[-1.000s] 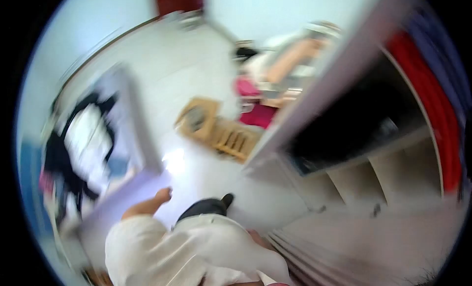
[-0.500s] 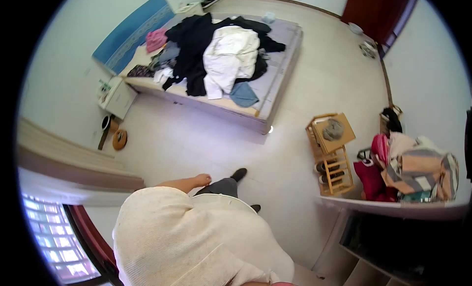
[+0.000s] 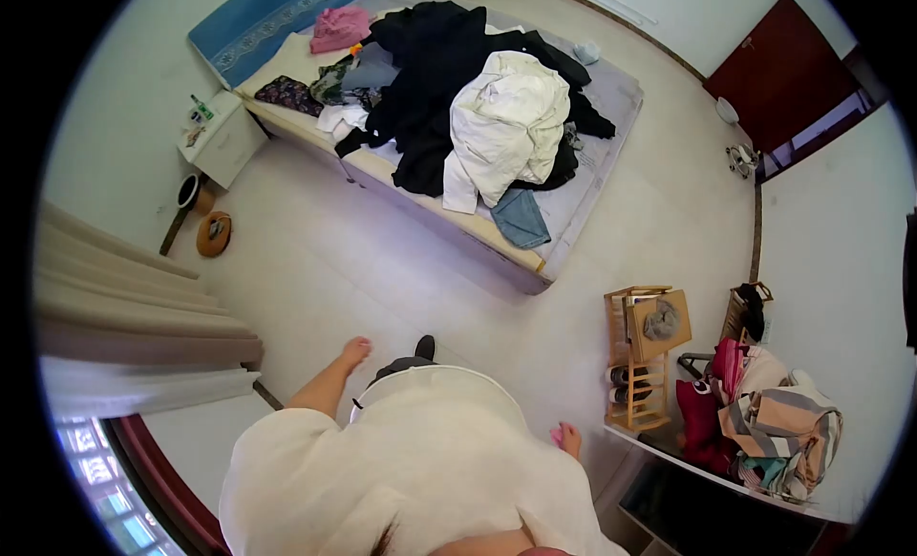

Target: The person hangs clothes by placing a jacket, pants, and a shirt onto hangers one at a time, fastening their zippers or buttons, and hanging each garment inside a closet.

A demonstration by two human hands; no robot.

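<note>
My left hand (image 3: pixel 357 350) hangs out over the floor beside my body, seemingly with nothing in it, its fingers loosely bent. On the other side, my right hand (image 3: pixel 570 439) shows partly past my white top (image 3: pixel 420 451); its fingers are curled, and a small pink patch shows at them that I cannot make out. Both hands are well apart from the furniture. Ahead stands a bed (image 3: pixel 597 203) heaped with clothes: a white jacket (image 3: pixel 506 126), black garments (image 3: pixel 425 88), folded denim (image 3: pixel 521 219) and a pink garment (image 3: pixel 340 29).
To the right are a wooden rack (image 3: pixel 638 389) with shoes, a cardboard box (image 3: pixel 659 327) and a pile of blankets (image 3: pixel 778 427). A nightstand (image 3: pixel 225 140), a bin (image 3: pixel 196 195) and a round brown object (image 3: pixel 214 233) are on the left, near curtains (image 3: pixel 134 288). A dark red door (image 3: pixel 778 74) stands far right.
The view has shifted, and the bed appears nearer. My left hand has swung left in view, and my right hand has come into sight on the right.
</note>
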